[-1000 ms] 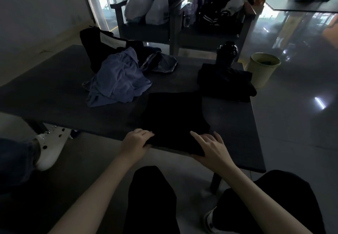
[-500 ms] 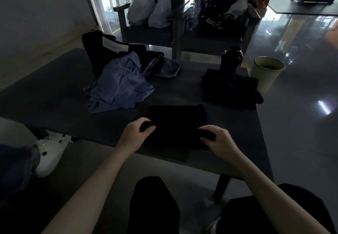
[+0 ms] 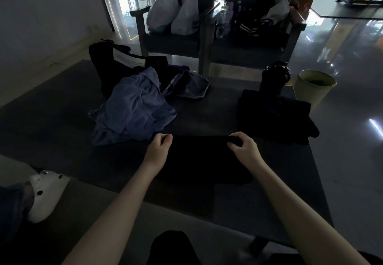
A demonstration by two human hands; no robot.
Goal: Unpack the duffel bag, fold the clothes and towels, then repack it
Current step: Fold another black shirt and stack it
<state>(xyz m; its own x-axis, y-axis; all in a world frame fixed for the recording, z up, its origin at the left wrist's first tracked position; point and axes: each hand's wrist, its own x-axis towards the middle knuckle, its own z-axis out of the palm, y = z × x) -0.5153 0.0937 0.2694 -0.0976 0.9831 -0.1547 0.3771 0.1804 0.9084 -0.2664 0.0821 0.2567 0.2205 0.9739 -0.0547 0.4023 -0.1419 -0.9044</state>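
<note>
Folding step: L hand & R hand, each grip pinching the far edge of the black garment, which lies on the tabletop, near-centre. Next, prob.: lay fold flat, smooth, then stack w/ black pile far right.

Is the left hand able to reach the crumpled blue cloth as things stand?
Probably yes. The blue cloth lies just beyond the left hand, nothing between them, though that hand is busy gripping the black cloth.
</note>
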